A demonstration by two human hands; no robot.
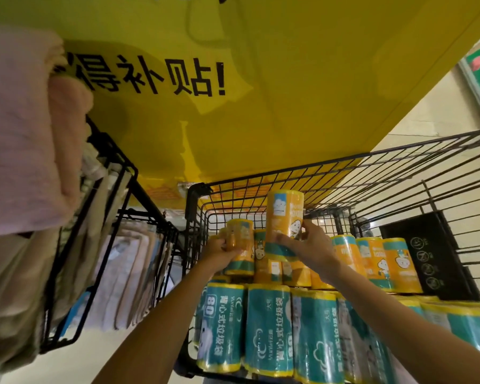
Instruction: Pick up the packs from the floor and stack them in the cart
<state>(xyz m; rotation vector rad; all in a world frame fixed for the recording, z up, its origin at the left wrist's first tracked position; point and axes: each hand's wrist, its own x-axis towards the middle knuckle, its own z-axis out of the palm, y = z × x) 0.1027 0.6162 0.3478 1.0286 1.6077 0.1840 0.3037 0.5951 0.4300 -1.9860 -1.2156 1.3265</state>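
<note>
Head-worn view, close over cart (193, 200)

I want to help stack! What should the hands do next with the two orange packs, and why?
Probably lower the raised orange pack in the right hand onto the stacked orange packs in the wire cart: it sits above them, and the left hand grips a second pack beside it.

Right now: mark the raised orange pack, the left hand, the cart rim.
raised orange pack (284, 214), head view, label front.
left hand (220, 253), head view, back of hand.
cart rim (288, 169), head view, far top wire.
</note>
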